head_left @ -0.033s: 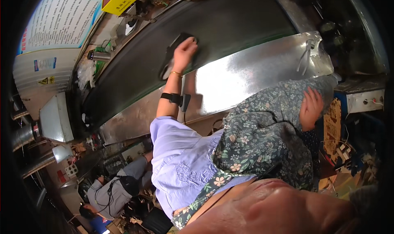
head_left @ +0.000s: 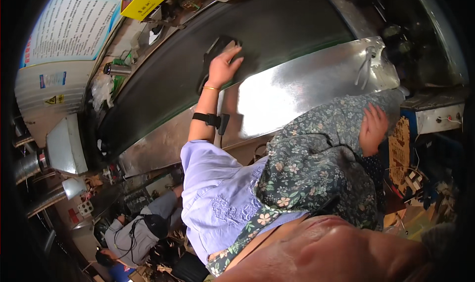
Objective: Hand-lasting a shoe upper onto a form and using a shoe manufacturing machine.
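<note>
Two hands are showing: left hand, right hand. One dark belt, one steel panel, one co-worker are showing.

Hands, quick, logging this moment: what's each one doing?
Left hand: fingers spread, pressed on a dark flat piece on the black belt; no closed grasp.
Right hand: open, resting flat on the floral cloth.

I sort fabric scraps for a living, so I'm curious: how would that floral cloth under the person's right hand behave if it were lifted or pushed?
The floral cloth would probably be floppy: it lies in soft folds and follows the body's shape. It looks thin and likely light for its size. Pushed by the right hand resting on it, it would probably bunch up rather than slide, though the shiny metal panel beside it might let an edge slip.
</note>
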A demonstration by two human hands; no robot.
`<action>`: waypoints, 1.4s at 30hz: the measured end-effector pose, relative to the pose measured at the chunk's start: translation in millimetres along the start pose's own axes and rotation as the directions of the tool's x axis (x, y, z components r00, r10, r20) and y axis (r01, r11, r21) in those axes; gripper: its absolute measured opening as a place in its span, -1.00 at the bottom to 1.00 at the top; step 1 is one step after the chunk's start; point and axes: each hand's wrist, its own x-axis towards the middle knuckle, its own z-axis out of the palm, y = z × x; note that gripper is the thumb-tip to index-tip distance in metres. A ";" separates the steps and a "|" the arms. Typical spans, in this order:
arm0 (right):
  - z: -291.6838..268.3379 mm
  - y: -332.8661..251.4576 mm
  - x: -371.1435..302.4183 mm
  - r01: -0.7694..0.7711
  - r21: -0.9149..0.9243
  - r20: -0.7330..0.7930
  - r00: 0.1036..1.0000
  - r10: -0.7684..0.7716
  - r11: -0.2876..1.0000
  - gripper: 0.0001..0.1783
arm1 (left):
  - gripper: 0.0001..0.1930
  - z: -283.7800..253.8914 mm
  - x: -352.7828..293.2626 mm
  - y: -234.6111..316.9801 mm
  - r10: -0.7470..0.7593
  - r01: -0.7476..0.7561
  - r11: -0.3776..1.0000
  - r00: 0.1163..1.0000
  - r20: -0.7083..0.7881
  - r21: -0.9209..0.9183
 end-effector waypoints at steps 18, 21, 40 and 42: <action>-39.6 -37.5 57.2 -0.290 0.745 0.219 0.957 0.190 0.601 -0.51 | -0.48 25.9 -8.6 121.0 -0.323 0.355 0.636 0.929 0.181 -0.685; -66.4 -18.3 81.4 -0.098 0.736 -0.029 0.984 0.176 0.669 -0.21 | -0.37 67.5 -11.0 249.3 -0.176 0.330 0.537 0.944 0.279 -0.776; -94.9 -15.1 -5.4 -0.171 0.429 -0.245 0.923 0.296 0.887 -0.61 | -0.43 154.5 59.3 363.8 0.393 0.600 0.191 0.679 0.620 -0.777; -97.0 -16.8 -0.1 -0.114 0.442 -0.257 0.934 0.247 0.890 -0.62 | -0.49 169.5 64.8 366.7 0.318 0.685 0.220 0.623 0.715 -0.694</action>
